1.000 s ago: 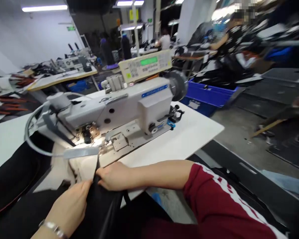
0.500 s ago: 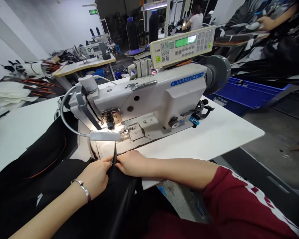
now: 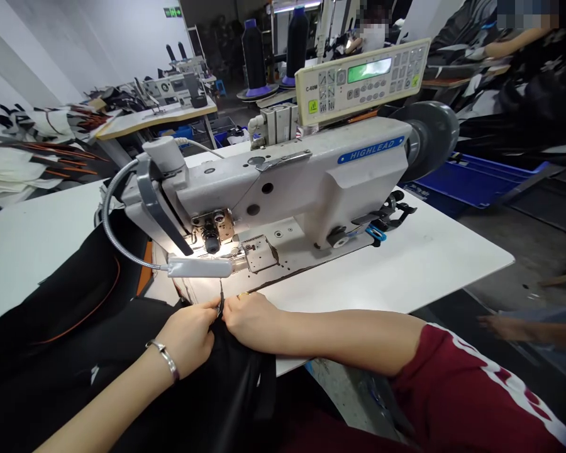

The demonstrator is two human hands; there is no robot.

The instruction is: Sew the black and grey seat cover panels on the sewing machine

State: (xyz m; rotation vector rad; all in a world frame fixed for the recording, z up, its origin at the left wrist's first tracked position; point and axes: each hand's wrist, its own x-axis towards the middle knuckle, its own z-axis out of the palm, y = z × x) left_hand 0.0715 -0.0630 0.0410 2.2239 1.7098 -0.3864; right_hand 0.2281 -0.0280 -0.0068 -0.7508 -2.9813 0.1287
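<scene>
1. The needle area of the grey-white metal HIGHLEAD sewing machine (image 3: 306,170) is partly hidden by a pale, bar-shaped lamp (image 3: 200,268) on a bent metal neck; whether the needle is down cannot be told.
2. The soft black cloth (image 3: 122,346), marked by a thin orange line, is spread in front of the sewing machine and to its left; it is cut off by the lower and left borders of the view.
3. By the left hand (image 3: 188,333), a raised edge of the cloth is pinched in closed fingers just in front of the machine; the thumb tip is hard to make out.
4. By the right hand (image 3: 252,321), the same edge is gripped in curled, closed fingers, also just in front of the machine; the fingertips are partly hidden.
5. One silver metal bracelet (image 3: 164,358) is worn on the left wrist, and one dark red sleeve (image 3: 471,390) with a white stripe on the right arm.
6. One cream control panel (image 3: 363,82) with a green display is mounted atop the machine; two black thread cones (image 3: 298,44) are seen behind it.
7. One blue plastic bin (image 3: 485,179), partly covered, is seen to the machine's right.
8. Right of the machine, one blurred forearm (image 3: 528,329) is cut off by the border; whose it is cannot be told.
</scene>
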